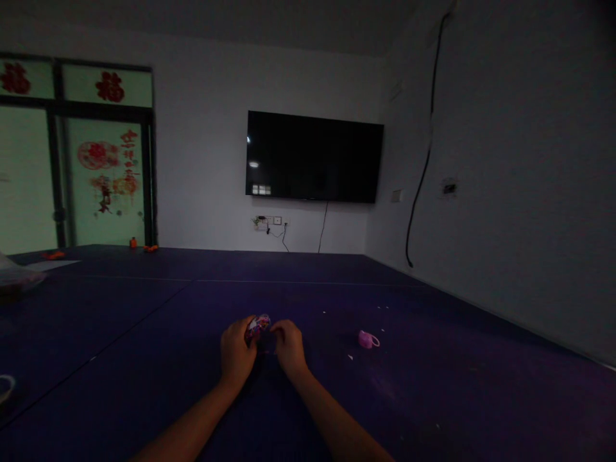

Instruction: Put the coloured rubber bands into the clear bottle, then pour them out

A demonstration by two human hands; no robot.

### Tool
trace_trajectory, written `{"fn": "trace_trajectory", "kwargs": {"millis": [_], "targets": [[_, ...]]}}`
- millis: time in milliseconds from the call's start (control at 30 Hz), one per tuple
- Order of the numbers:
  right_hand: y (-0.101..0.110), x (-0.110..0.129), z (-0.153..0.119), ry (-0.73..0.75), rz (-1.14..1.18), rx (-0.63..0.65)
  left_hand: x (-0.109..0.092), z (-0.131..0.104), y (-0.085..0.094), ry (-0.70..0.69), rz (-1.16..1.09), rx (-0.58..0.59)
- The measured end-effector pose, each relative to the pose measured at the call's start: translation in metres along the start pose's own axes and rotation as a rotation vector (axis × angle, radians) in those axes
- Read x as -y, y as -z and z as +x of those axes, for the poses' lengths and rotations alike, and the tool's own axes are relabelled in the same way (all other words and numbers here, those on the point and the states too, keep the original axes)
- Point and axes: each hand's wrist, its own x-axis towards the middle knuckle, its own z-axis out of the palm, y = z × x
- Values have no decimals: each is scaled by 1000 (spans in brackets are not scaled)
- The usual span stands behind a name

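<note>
My left hand [237, 353] is wrapped round a small rounded object with a colourful purple, white and red pattern [258, 326]; its kind is hard to make out in the dim light. Just to the right, my right hand [289, 346] is closed in a pinch, its fingertips close to the patterned object. Whatever those fingers hold, if anything, is hidden. Farther right on the dark purple table [312, 398] lies a pink cap with a ring-shaped loop [366, 340], apart from both hands.
Small white scraps [350, 357] lie around the pink cap. At far left are a clear plastic bag [19, 273] and part of a pale ring [6, 388]. Orange items [151, 248] sit along the far table edge. A television [315, 157] hangs on the wall beyond.
</note>
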Motion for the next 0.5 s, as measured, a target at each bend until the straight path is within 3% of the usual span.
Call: {"fn": "trace_trajectory", "kwargs": {"millis": [100, 233, 500], "targets": [[3, 6, 5, -86, 238, -111, -1, 0, 3, -43, 67, 40], [4, 13, 6, -129, 493, -142, -2, 1, 3, -100, 36, 89], [16, 25, 5, -128, 523, -198, 0, 1, -2, -114, -115, 112]]}}
